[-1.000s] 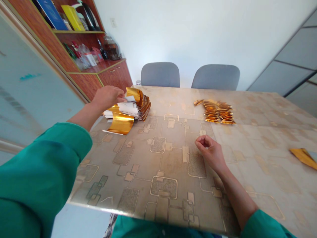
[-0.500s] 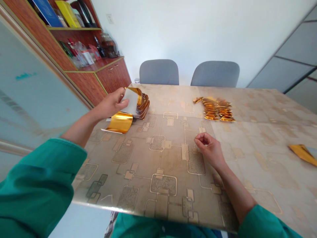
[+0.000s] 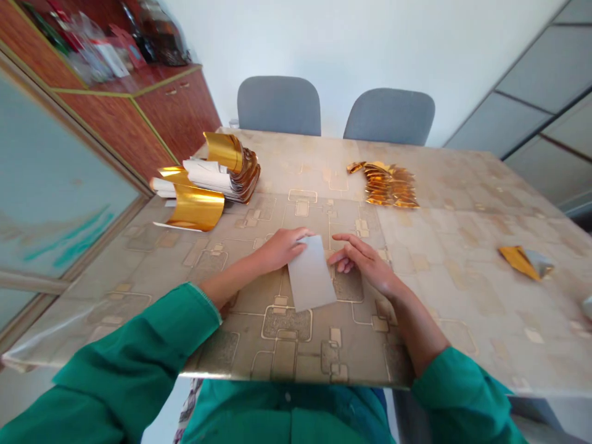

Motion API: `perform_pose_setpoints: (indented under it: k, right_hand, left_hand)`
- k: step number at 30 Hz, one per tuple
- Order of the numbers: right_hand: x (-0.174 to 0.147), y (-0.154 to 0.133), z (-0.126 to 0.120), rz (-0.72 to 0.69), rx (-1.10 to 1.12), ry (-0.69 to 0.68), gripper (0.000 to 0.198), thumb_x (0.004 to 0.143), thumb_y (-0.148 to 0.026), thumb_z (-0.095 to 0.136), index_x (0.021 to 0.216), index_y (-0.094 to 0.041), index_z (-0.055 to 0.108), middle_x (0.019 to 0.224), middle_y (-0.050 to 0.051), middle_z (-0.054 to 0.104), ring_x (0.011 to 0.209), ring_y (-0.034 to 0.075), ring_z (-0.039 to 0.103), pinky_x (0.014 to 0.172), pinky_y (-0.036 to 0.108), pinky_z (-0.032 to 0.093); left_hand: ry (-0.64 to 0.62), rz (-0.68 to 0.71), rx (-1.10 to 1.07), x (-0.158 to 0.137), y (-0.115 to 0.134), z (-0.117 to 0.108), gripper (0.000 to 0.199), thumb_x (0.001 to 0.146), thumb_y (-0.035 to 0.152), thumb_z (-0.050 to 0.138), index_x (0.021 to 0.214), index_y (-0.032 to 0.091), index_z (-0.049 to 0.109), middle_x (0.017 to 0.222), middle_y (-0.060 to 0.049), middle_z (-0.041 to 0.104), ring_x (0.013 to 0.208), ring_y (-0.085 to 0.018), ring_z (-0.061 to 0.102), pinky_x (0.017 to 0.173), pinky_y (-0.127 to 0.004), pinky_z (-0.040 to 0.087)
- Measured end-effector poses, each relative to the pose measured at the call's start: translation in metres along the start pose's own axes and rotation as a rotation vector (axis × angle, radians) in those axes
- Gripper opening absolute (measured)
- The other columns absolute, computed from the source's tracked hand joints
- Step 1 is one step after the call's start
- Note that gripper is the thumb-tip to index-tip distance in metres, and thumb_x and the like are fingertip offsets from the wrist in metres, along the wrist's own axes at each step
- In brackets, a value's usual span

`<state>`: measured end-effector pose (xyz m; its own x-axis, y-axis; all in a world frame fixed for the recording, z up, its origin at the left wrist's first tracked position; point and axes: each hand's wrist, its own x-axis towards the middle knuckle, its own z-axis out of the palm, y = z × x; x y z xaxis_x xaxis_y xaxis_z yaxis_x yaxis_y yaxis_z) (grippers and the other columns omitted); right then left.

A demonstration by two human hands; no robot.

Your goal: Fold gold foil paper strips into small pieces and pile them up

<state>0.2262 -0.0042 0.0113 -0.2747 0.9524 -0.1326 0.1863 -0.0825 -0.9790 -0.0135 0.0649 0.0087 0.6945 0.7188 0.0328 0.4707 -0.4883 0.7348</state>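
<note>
Pale-grey rectangular paper (image 3: 312, 277): my left hand (image 3: 280, 248) is pinching its far corner, probably steadying it; right hand (image 3: 364, 261), fingers parted, is flanking it.

A plain white wall (image 3: 305, 43) stood behind two grey chairs (image 3: 279, 105), their rounded backs rising past the far edge of a counter (image 3: 462, 203) covered in beige, rectangle-patterned sheeting. To the left, a reddish wooden cabinet (image 3: 185, 111) met a framed, frosted pane (image 3: 60, 179) streaked with turquoise. Grey panels (image 3: 531, 74) with dark seams lined the right. Soft light glinted along the counter's near edge, above a pale floor (image 3: 160, 407).
</note>
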Motion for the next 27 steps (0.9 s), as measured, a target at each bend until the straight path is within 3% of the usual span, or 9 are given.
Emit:
perform_pose_setpoints:
  k: [3, 6, 8, 10, 13, 16, 18, 20, 27]
  right_hand:
    - [0.0, 0.005, -0.002, 0.005, -0.095, 0.025, 0.034, 0.091, -0.043, 0.048, 0.119, -0.023, 0.051, 0.081, 0.0, 0.072, 0.061, 0.013, 0.06, 0.059, 0.028, 0.048]
    - [0.0, 0.007, -0.002, -0.056, -0.246, 0.031, 0.025, 0.088, -0.037, 0.053, 0.108, -0.023, 0.056, 0.076, -0.002, 0.069, 0.06, 0.013, 0.057, 0.059, 0.027, 0.044]
    - [0.0, 0.007, -0.001, -0.092, -0.335, 0.028, 0.02, 0.087, -0.035, 0.054, 0.103, -0.023, 0.06, 0.074, -0.003, 0.067, 0.062, 0.014, 0.056, 0.06, 0.027, 0.042]
    - [-0.001, 0.007, -0.001, -0.106, -0.371, 0.028, 0.018, 0.088, -0.034, 0.053, 0.1, -0.024, 0.061, 0.073, -0.003, 0.066, 0.062, 0.014, 0.055, 0.06, 0.027, 0.041]
    - [-0.001, 0.006, 0.0, -0.109, -0.367, 0.025, 0.018, 0.089, -0.034, 0.051, 0.099, -0.024, 0.062, 0.074, -0.002, 0.066, 0.063, 0.014, 0.055, 0.061, 0.027, 0.04]
    - [-0.002, 0.006, 0.0, -0.102, -0.377, 0.016, 0.019, 0.089, -0.034, 0.05, 0.099, -0.024, 0.063, 0.075, -0.002, 0.065, 0.064, 0.014, 0.054, 0.062, 0.027, 0.039]
    - [-0.001, 0.006, 0.0, -0.098, -0.386, 0.01, 0.019, 0.09, -0.034, 0.05, 0.1, -0.024, 0.063, 0.075, -0.002, 0.065, 0.064, 0.014, 0.054, 0.062, 0.027, 0.039]
    - [-0.001, 0.007, -0.001, -0.094, -0.386, 0.004, 0.02, 0.09, -0.034, 0.05, 0.101, -0.023, 0.063, 0.076, -0.002, 0.065, 0.063, 0.014, 0.053, 0.061, 0.027, 0.038]
    - [-0.003, 0.007, -0.004, -0.118, -0.379, -0.051, 0.014, 0.089, -0.028, 0.054, 0.095, -0.022, 0.065, 0.074, -0.003, 0.059, 0.064, 0.013, 0.05, 0.06, 0.025, 0.036]
  left_hand:
    - [0.146, 0.086, 0.335, 0.004, 0.0, 0.007, 0.038, 0.09, 0.018, 0.056, 0.128, 0.021, 0.056, 0.123, -0.009, 0.065, 0.115, -0.025, 0.06, 0.096, -0.039, 0.047]
    - [0.2, 0.12, 0.485, 0.002, 0.004, 0.008, 0.035, 0.089, 0.016, 0.062, 0.123, 0.02, 0.058, 0.124, -0.011, 0.063, 0.113, -0.026, 0.058, 0.096, -0.039, 0.047]
    - [0.169, 0.134, 0.536, -0.001, 0.007, 0.009, 0.017, 0.092, 0.015, 0.057, 0.107, 0.019, 0.064, 0.113, -0.01, 0.065, 0.104, -0.025, 0.06, 0.091, -0.038, 0.048]
    - [0.075, 0.16, 0.56, -0.004, 0.009, 0.01, 0.016, 0.095, 0.014, 0.05, 0.093, 0.018, 0.066, 0.101, -0.008, 0.066, 0.094, -0.023, 0.061, 0.084, -0.035, 0.049]
    - [-0.034, 0.208, 0.524, -0.014, 0.011, 0.01, 0.014, 0.095, 0.026, 0.057, 0.099, 0.017, 0.066, 0.106, -0.009, 0.065, 0.097, -0.023, 0.061, 0.086, -0.035, 0.049]
    - [-0.039, 0.215, 0.48, -0.03, 0.014, 0.011, 0.057, 0.07, 0.058, 0.081, 0.105, 0.017, 0.062, 0.125, -0.014, 0.059, 0.109, -0.032, 0.056, 0.093, -0.044, 0.048]
    - [-0.041, 0.212, 0.459, -0.04, 0.014, 0.014, 0.068, 0.057, 0.064, 0.086, 0.102, 0.019, 0.06, 0.135, -0.016, 0.054, 0.118, -0.036, 0.051, 0.098, -0.049, 0.045]
    - [-0.039, 0.204, 0.426, -0.047, 0.012, 0.017, 0.063, 0.059, 0.061, 0.087, 0.098, 0.02, 0.06, 0.141, -0.016, 0.05, 0.124, -0.036, 0.048, 0.101, -0.05, 0.043]
    - [0.036, 0.294, 0.284, -0.051, 0.002, 0.02, 0.023, 0.086, 0.038, 0.073, 0.091, 0.02, 0.061, 0.138, -0.01, 0.056, 0.123, -0.028, 0.051, 0.104, -0.045, 0.043]
